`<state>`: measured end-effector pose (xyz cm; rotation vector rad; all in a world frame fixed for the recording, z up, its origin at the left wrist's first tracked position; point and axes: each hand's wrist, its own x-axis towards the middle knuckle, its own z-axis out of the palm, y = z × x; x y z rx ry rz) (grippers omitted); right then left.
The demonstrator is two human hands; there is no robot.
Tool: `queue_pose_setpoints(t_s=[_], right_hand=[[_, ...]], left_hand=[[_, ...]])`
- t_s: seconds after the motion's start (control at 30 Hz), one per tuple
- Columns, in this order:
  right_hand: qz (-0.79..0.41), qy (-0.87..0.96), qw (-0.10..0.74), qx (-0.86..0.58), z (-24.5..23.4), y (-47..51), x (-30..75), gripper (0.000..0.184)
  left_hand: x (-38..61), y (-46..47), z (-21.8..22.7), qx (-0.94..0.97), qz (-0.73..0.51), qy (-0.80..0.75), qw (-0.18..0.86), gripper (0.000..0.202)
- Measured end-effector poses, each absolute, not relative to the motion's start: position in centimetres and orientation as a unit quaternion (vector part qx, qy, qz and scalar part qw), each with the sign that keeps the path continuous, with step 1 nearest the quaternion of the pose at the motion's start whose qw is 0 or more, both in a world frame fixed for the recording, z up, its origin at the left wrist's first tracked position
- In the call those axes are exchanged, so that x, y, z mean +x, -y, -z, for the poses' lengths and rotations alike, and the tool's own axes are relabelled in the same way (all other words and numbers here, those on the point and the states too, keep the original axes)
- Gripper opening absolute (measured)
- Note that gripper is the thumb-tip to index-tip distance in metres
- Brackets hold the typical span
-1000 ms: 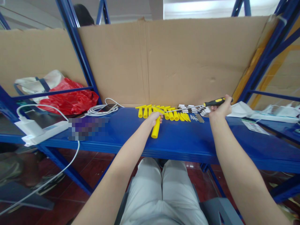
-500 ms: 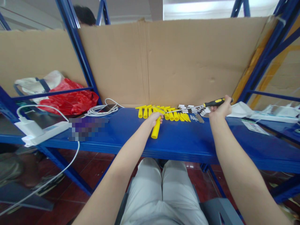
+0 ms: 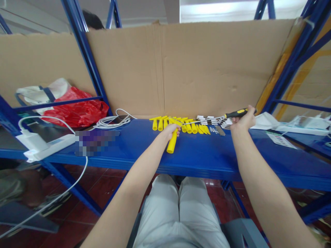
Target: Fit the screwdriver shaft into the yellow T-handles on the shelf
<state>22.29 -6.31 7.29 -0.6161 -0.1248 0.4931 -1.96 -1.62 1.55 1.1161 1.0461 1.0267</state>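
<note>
- The left hand [image 3: 171, 131] is grasping a yellow tool [image 3: 171, 144], fingers curled around its upper part; the round handle sticks out below the hand, toward the person, and the flat head points away beyond the knuckles.
- The right hand [image 3: 244, 120] is clenched around the black-and-yellow handle of a screwdriver [image 3: 234, 114], well apart from the left hand and to its right.
- The screwdriver's thin metal shaft runs leftward from the right hand to the yellow tool's head, just beside the left fingers; whether the tip sits in a screw is too small to tell.
- Behind the left hand, and to both sides of it, more yellow tools [image 3: 189, 128] lie in a row.
- Between the two hands, nearer the right, are small yellow pieces [image 3: 203, 129], tiny silvery bits [image 3: 213, 130] and a flat grey strip [image 3: 220, 130].
- Just left of the right hand, black-and-white pieces [image 3: 207, 119] lie behind the shaft.
- Beneath both hands is the blue table [image 3: 199, 151].
- Well left of the left hand: a coiled white cable [image 3: 110, 122] and a red plastic bag [image 3: 77, 108].
</note>
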Motion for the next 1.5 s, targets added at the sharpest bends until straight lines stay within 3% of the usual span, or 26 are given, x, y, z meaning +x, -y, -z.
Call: queue_pose_setpoints(t_s=[0.5,0.77,0.97,1.27,1.5], right_hand=[[-0.203,0.197,0.898,-0.336,-6.8,5.2,22.5,0.027],[-0.315,0.275,0.842,-0.342,-5.4,3.3,24.5,0.041],[-0.399,0.234,0.827,-0.32,-6.7,5.9,23.1,0.032],[-0.323,0.251,0.846,-0.342,-6.5,5.0,23.1,0.036],[-0.336,0.231,0.849,-0.337,-6.6,5.3,23.0,0.038]], left_hand=[[-1.7,2.6,-2.2,0.514,-0.44,-0.536,0.505,0.026],[-2.2,2.1,-2.2,0.511,-0.455,-0.568,0.457,0.024],[-2.3,2.0,-2.1,0.506,-0.46,-0.566,0.46,0.022],[-2.4,1.2,-1.7,0.502,-0.466,-0.562,0.463,0.023],[-2.3,1.3,-1.8,0.5,-0.47,-0.561,0.462,0.025]])
